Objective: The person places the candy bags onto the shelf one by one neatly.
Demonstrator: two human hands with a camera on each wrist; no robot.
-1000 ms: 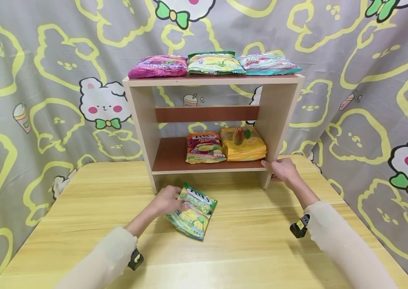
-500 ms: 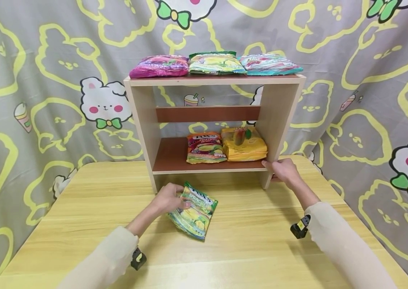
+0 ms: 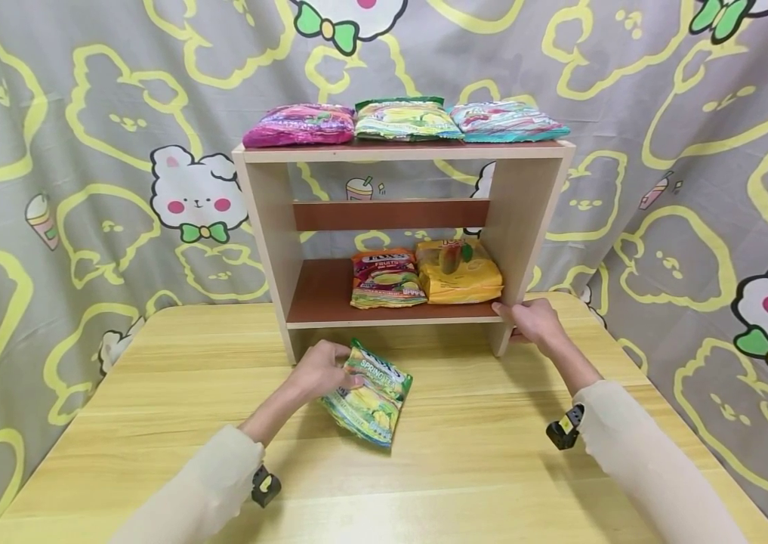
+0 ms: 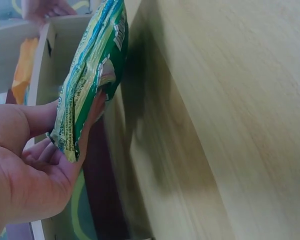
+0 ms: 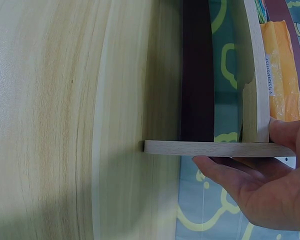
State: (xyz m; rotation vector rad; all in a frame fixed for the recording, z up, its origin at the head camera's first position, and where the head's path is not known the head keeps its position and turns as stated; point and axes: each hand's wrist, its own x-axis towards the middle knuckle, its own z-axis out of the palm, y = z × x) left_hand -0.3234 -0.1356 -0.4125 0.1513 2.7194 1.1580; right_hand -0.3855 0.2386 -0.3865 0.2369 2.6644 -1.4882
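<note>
In the head view my left hand (image 3: pixel 322 370) pinches a green and yellow candy bag (image 3: pixel 377 400) by its left side, thumb on the front. The left wrist view shows this candy bag (image 4: pixel 92 75) edge-on, tilted above the tabletop, with fingers behind it. My right hand (image 3: pixel 529 321) grips the lower right side panel of a small wooden shelf unit (image 3: pixel 397 323). The right wrist view has the thumb by the shelf board's front edge and the other fingers outside the side panel (image 5: pixel 215 148).
On the lower board lie a red fruit candy bag (image 3: pixel 388 279) and a yellow mango bag (image 3: pixel 460 276). Pink (image 3: pixel 302 125), green-yellow (image 3: pixel 407 119) and teal (image 3: pixel 506 122) bags rest on top. A patterned curtain (image 3: pixel 105 113) hangs behind the wooden table (image 3: pixel 465 453).
My left hand has shifted slightly right and up with the candy bag, which now looks a little more raised and tilted. My right hand stays on the side panel.
</note>
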